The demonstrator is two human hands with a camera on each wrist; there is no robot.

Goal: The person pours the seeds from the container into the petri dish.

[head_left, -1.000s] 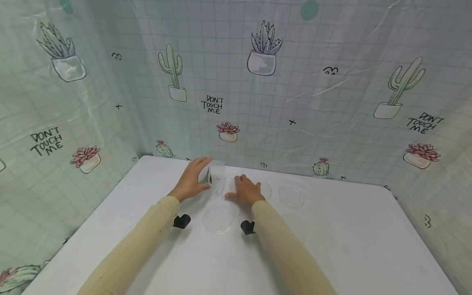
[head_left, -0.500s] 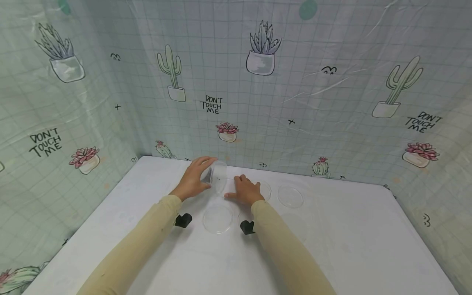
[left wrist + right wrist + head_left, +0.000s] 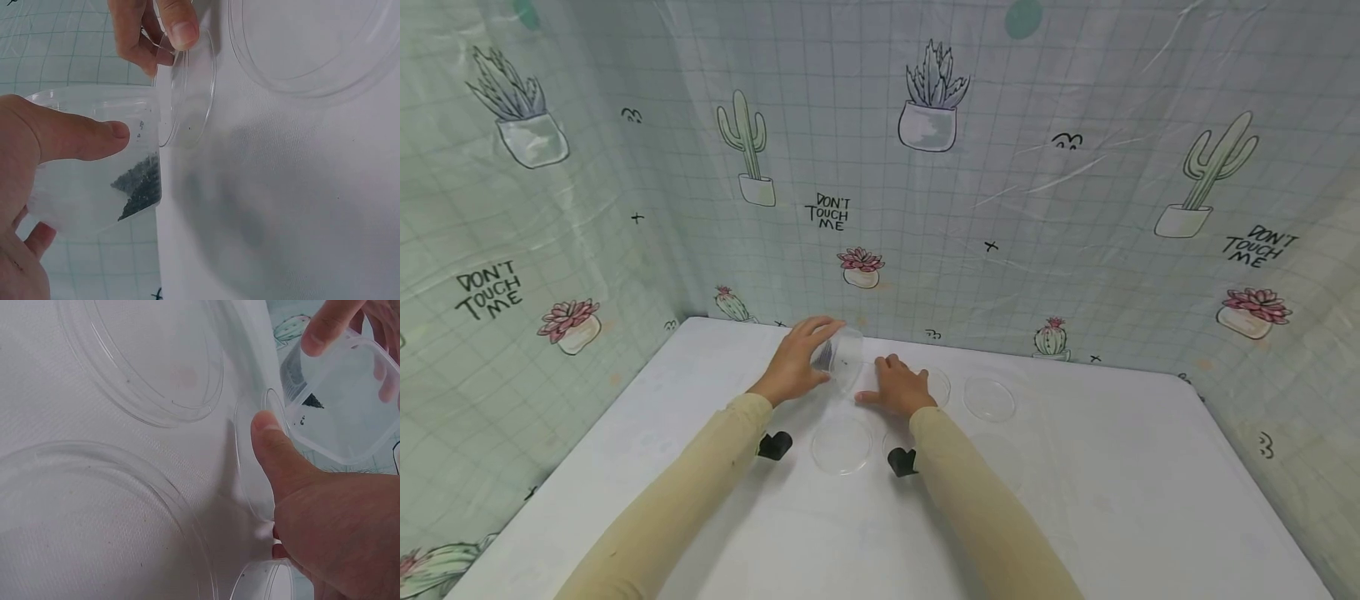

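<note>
My left hand [image 3: 793, 367] grips a clear plastic tub [image 3: 87, 194] between thumb and fingers, tipped on its side with its mouth to the right. Dark granules [image 3: 142, 187] lie piled in the tub's lower corner, and a few loose ones show near its wall in the right wrist view. Just right of it, my right hand [image 3: 901, 387] holds a shallow clear petri dish [image 3: 203, 94] by the edge, thumb at the near rim and fingers at the far side. The tub's side overlaps this dish in the left wrist view.
More clear round dishes lie on the white table [image 3: 1112, 500]: one dish [image 3: 841, 472] in front of the hands, another dish [image 3: 989, 420] to the right, and others partly behind the right arm. A patterned curtain [image 3: 880, 167] rises behind the table's back edge.
The left hand has shifted slightly right with the tub, turning it a little. The right hand stays in place at its dish. The head view has drifted slightly.
</note>
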